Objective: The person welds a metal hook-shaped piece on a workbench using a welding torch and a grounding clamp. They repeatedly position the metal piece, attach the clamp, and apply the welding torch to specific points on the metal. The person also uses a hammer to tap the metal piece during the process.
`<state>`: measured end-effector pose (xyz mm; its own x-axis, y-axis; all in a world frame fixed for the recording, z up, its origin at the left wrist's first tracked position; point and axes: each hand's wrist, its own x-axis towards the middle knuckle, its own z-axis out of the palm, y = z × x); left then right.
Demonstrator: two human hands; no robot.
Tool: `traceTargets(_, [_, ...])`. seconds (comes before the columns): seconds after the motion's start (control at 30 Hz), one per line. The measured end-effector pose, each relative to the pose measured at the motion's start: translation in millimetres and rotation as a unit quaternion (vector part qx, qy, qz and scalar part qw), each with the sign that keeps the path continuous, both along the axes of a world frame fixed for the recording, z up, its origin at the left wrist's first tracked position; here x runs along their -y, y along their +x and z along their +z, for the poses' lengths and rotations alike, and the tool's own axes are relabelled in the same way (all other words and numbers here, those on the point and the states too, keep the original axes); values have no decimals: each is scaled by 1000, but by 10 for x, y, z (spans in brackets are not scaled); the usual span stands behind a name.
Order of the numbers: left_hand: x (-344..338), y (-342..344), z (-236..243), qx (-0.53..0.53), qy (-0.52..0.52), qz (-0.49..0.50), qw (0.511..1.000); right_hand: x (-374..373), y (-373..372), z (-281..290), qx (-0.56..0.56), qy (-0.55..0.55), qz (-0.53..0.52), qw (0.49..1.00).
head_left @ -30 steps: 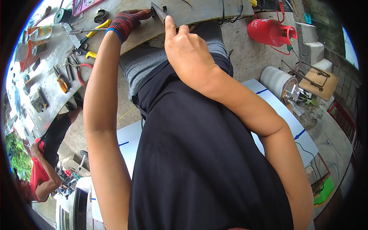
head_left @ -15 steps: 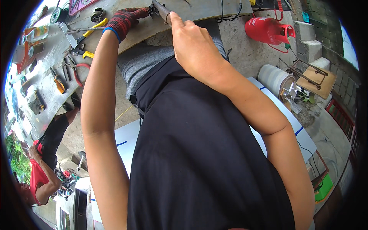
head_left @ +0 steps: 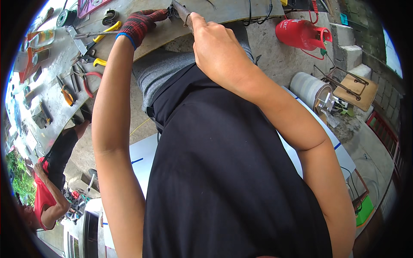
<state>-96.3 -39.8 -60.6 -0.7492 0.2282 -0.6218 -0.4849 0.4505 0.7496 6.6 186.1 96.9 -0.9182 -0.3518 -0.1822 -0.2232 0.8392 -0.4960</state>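
Note:
My left hand [head_left: 141, 28], in a red and black knit glove with a blue cuff, is at the table's near edge. Its fingers are closed on a small dark piece [head_left: 171, 13] close to the top of the view. Bare and closed, my right hand [head_left: 221, 53] grips a long grey-brown tool [head_left: 182, 10] whose far end meets or nearly meets that piece. Its exact kind is unclear, as my fist hides the near end. A thin metal rod [head_left: 97, 33] and yellow-handled pliers [head_left: 107, 32] lie left of the glove.
On the grey table [head_left: 142, 47] lie red-handled pliers [head_left: 91, 84], orange-handled pliers [head_left: 66, 95], a dark coil [head_left: 110, 18] and a wire spool [head_left: 66, 17]. A red gas cylinder [head_left: 301, 34] stands at right. Someone in a red top [head_left: 46, 200] is at lower left.
Almost nothing differs. My right forearm has shifted very slightly to the right; both hands keep their hold at the same place.

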Motion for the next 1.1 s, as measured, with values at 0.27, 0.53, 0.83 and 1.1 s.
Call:
traceTargets(0.27, [-3,-11,-17,7,-10,5,1000,45,-36,59,-2,3,3,1000])
traceTargets(0.53, [-18,-28,-38,2,-48,-2,999,83,-6,18,-30,34,21,999])
traceTargets(0.83, [-19,-15,-13,-2,-41,-8,999,41,-116,89,24,19,22,999])
traceTargets(1.1, [-38,-25,-36,-6,-34,-10,999,52,-32,79,-10,67,49,996])
